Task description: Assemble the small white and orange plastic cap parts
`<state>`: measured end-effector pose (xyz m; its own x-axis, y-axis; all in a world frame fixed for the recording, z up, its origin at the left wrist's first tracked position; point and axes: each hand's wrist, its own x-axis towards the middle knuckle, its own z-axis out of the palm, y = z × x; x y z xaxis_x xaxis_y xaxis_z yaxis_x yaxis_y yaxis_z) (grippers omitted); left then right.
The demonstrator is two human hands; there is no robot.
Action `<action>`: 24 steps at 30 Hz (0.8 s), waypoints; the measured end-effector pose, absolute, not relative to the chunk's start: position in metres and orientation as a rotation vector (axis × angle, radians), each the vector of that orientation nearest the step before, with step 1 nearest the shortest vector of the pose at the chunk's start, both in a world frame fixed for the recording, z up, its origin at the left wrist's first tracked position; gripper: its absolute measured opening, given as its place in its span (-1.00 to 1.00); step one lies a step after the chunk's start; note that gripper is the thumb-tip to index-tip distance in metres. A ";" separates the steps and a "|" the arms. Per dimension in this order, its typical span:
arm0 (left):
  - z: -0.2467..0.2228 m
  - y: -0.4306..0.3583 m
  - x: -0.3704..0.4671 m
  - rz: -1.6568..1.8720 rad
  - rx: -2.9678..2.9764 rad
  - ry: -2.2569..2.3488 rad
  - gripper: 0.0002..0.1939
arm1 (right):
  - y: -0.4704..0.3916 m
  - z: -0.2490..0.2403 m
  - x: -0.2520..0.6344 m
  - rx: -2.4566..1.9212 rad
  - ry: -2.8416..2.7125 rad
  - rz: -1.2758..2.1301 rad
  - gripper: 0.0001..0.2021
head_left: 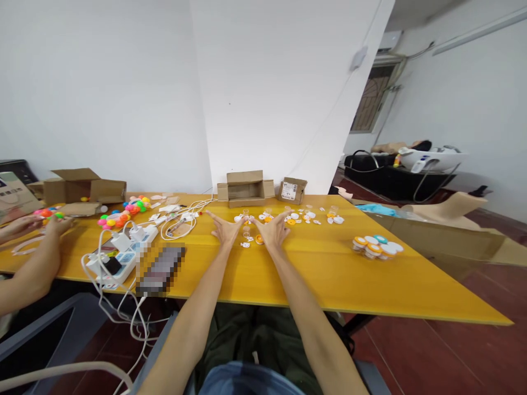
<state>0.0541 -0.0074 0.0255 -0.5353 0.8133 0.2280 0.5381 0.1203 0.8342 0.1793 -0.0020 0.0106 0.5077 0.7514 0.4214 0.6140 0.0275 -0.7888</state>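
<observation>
Both arms reach over the yellow table (325, 274). My left hand (225, 229) is open, its fingers spread and nothing in it. Beside it, my right hand (272, 231) is also open, fingers apart and holding nothing. Small clear cups (246, 230) stand between the two hands. An orange ring-shaped lid (259, 240) lies just left of my right hand, and small white printed pieces (245, 244) lie nearer the front. More white and orange lids (291, 221) are scattered to the right of my right hand, with a clear cup (333, 210) farther right.
Several lidded jars (376, 248) stand grouped at right. Open cardboard boxes (246, 189) and a smaller box (292, 191) sit at the back. Left are a phone (161, 269), a power strip (130, 253), cables and colourful balls (123, 215). Another person's hands (53, 226) hold something at far left.
</observation>
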 end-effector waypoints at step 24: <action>0.029 -0.009 0.057 1.417 1.255 2.112 0.34 | -0.006 0.019 0.181 -1.719 -1.141 0.216 0.22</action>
<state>0.0574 -0.0089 0.0295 -0.5711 0.7941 0.2079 0.4937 0.1299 0.8599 0.1812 -0.0063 0.0191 0.5351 0.7670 0.3542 0.5847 -0.0337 -0.8105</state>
